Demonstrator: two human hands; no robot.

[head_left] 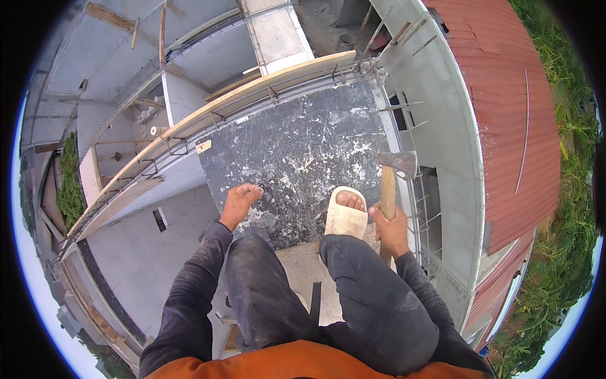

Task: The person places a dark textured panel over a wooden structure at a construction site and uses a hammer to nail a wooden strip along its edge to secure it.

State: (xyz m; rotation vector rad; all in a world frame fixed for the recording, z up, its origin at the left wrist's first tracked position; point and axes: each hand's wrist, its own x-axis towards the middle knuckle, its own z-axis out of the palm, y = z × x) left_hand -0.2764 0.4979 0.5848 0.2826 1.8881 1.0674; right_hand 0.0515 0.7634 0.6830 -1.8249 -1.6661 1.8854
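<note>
My right hand (392,231) is wrapped round the wooden handle of a hatchet (388,189), held upright beside my foot. Its dark steel head (401,163) flares toward the right, near the edge of the black board. Over the left part of that worn, white-spotted black board (290,148) is my left hand (242,205), thumb and fingers pinched together. Whatever sits at its fingertips is too small to name. A cream slide sandal (346,215) on my foot rests on the board, between my two hands.
Steel rebar cages run along the board's right side (421,208) and behind a long timber plank (278,76). To the left, a drop opens onto a grey block wall (158,234) and lower rooms. A red metal roof (499,114) lies beyond the right wall (435,95).
</note>
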